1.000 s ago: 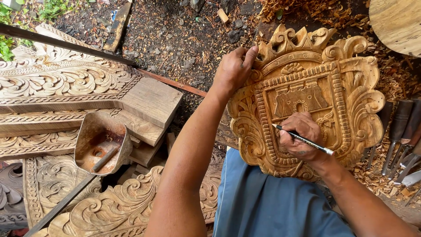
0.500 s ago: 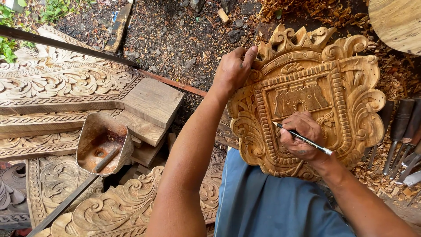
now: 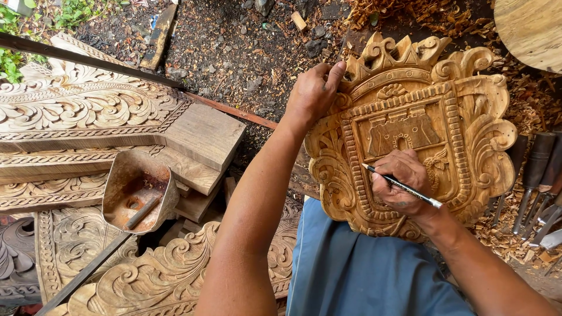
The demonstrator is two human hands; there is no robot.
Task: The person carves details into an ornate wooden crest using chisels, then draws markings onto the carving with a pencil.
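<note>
The carved wooden shield (image 3: 410, 134) is the largest item in hand — propped upright on the person's lap over blue trousers (image 3: 357, 275), crowned top edge away from the body, lower edge resting against the legs. Its long axis runs from lap to crown.

Carved scroll panels (image 3: 88, 105) lie stacked on the ground off the shield's left edge, with a plain plank (image 3: 202, 134) on top of them and a further scroll panel (image 3: 170, 275) nearer the body. A rusted metal scoop (image 3: 137, 190) sits on the stack. A row of chisels (image 3: 535, 175) lies among wood shavings (image 3: 527, 99) off the shield's right edge.

The left hand (image 3: 313, 93) is clamped over the shield's upper left corner, fingers curled on the rim beside the crown — steadying it.

The right hand (image 3: 401, 181) rests on the carved face just below the central castle relief, closed around a black pencil (image 3: 404, 186). The pencil's long axis runs lower right to upper left; its tip points left, touching or just off the beaded border at the relief's lower left. The right hand is the nearer to the worked area; the left is well apart, at the rim.
</note>
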